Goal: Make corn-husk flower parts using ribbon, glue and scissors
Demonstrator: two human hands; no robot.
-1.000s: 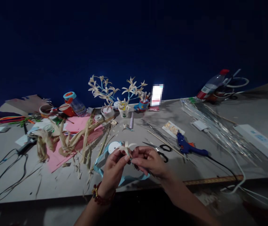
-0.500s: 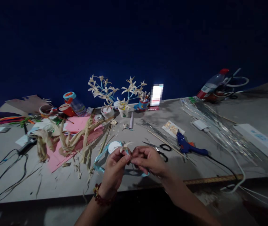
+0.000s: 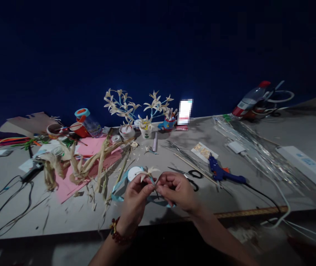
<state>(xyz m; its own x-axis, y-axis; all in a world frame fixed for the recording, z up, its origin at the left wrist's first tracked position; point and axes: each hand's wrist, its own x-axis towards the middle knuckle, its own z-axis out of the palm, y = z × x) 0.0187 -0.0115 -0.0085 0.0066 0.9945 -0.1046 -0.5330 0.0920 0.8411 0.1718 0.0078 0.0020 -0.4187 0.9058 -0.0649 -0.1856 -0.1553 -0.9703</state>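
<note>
Between my fingertips is a small cream flower [image 3: 150,172] with pale pointed petals and a short stem partly wrapped in light blue ribbon. My left hand [image 3: 137,194] pinches the stem just below the petals. Close against it, my right hand [image 3: 176,190] is closed on the light blue ribbon [image 3: 118,186], which loops behind both hands. The ribbon's white spool [image 3: 134,173] lies on the table just beyond my left hand. To the right of my right hand rest black-handled scissors [image 3: 193,177]. My fingers cover part of the stem and ribbon.
Right of the scissors lies a blue glue gun [image 3: 224,173] with its cord running to the front edge. Dried husks [image 3: 77,166] spread over pink paper [image 3: 63,188] on the left. Cups with finished flower sprays [image 3: 146,130] stand at the back, and a power strip [image 3: 307,164] lies far right.
The flower has turned and tilted between my fingers, and its stem shows more blue wrapping. The ribbon loop in front has drawn up shorter. My hands stay in nearly the same place.
</note>
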